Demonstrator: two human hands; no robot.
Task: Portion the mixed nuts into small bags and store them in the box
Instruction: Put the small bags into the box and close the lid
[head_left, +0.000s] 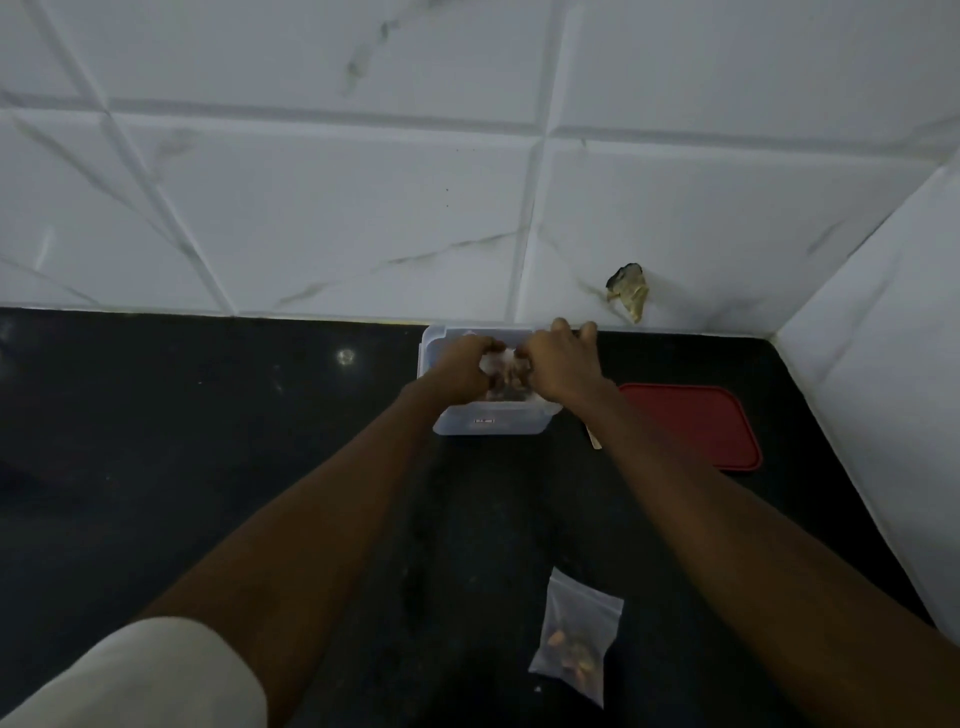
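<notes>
The fingers (491, 345) of the left hand (465, 366) are curled in tight and pinch one side of a small clear bag (497, 359). The right hand (563, 366) pinches the other side of it, with its outer fingers (562, 326) raised over the far rim of the box. The two hands nearly meet, the bag bunched between them. Dark nuts (506, 382) show just beneath, though it cannot be told whether they lie in the bag or loose in the box.

Both hands hover over the open storage box (488, 423), a translucent plastic tub set against the tiled wall (322, 208) at twelve o'clock on the black worktop (208, 441). The box's red lid (691, 426) lies flat on the worktop at three o'clock of it, just beside the right forearm. A thin pale object (595, 441) peeks out under that forearm; what it is cannot be told.

At six o'clock of the box, well apart from it and near the person, a sealed zip bag of nuts (576, 642) lies flat on the worktop between the two forearms. A broken hole (628, 293) in the tile sits at one o'clock of the box. A pale sleeve (135, 675) covers the left upper arm at seven o'clock.
</notes>
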